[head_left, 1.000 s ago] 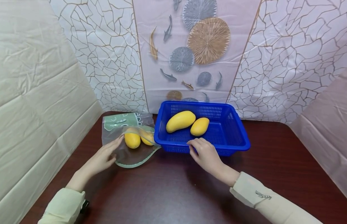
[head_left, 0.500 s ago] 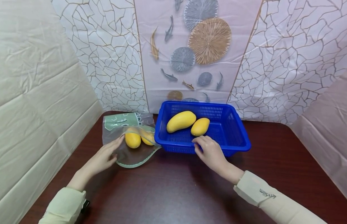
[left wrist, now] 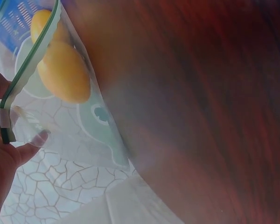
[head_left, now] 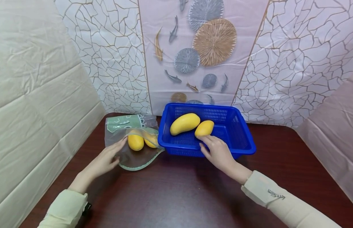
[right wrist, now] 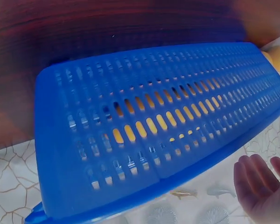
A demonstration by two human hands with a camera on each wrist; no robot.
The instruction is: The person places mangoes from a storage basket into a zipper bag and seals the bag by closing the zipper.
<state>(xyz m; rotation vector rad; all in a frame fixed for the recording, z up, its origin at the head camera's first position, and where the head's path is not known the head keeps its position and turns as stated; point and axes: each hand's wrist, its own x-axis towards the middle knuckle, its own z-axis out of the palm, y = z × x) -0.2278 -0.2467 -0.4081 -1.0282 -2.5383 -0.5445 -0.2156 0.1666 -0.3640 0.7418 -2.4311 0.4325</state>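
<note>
A clear zip-lock bag (head_left: 115, 138) with a green print lies at the left, its mouth spread open. Inside are two mangoes, one (head_left: 135, 142) nearer the mouth and another (head_left: 150, 140) beside it. My left hand (head_left: 103, 161) grips the bag's edge; in the left wrist view a fingertip (left wrist: 39, 138) shows through the film. A blue basket (head_left: 236, 152) holds a longer mango (head_left: 185, 123) and a smaller mango (head_left: 204, 128). My right hand (head_left: 219, 152) reaches over its front rim, loosely bent fingers at the smaller mango's near end; contact cannot be told.
The dark wooden table (head_left: 176, 196) carries both bag and basket, which stand side by side. A patterned cloth wall (head_left: 204, 79) rises behind the basket. Pale cloth walls stand left (head_left: 45, 95) and right (head_left: 333, 104).
My right hand has moved right and forward, from the basket's front rim to the smaller mango. The left hand and the bag hold their place.
</note>
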